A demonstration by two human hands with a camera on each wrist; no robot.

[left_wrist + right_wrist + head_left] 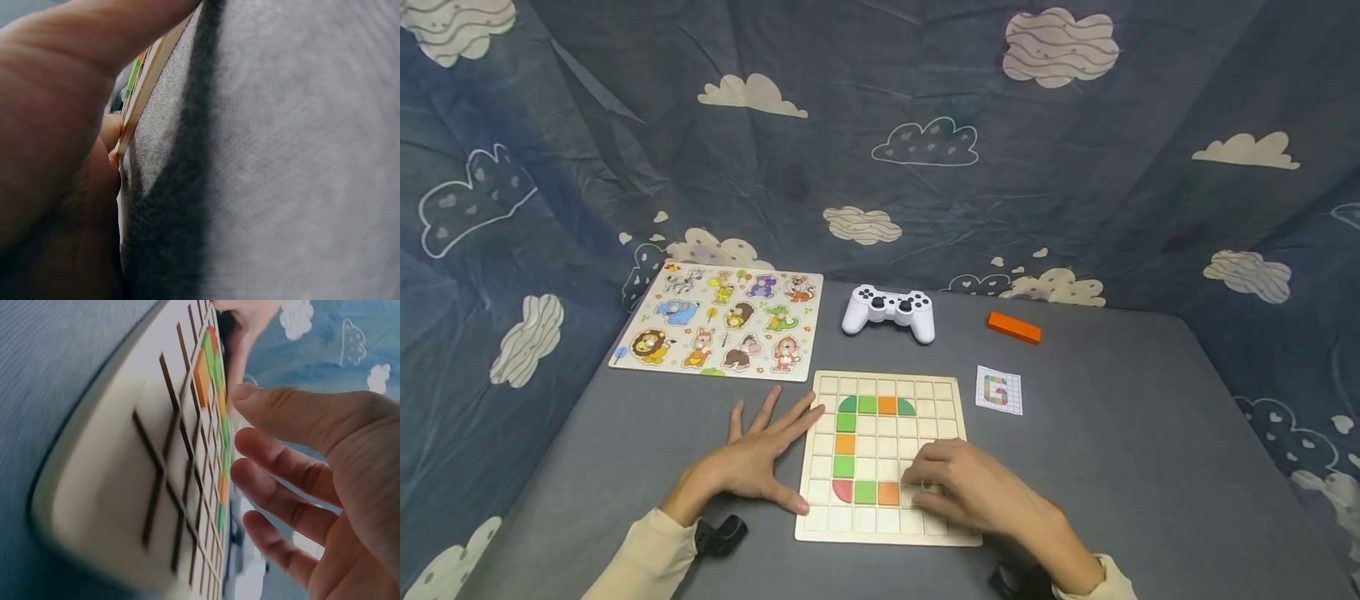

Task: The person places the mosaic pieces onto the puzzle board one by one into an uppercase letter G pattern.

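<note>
A wooden grid board lies in the middle of the grey table. Green, orange and red tiles on it form a curved, G-like shape. My left hand lies flat on the table with its fingers spread, the fingertips touching the board's left edge. In the left wrist view this hand fills the left side, next to the board's edge. My right hand rests on the board's lower right part, fingers bent down onto the cells. The right wrist view shows its fingers loosely curved by the board, with no tile visible in them.
An animal peg puzzle lies at the back left. Behind the board are a white game controller and an orange block. A small pattern card lies to the board's right. Blue cloud-print cloth surrounds the table.
</note>
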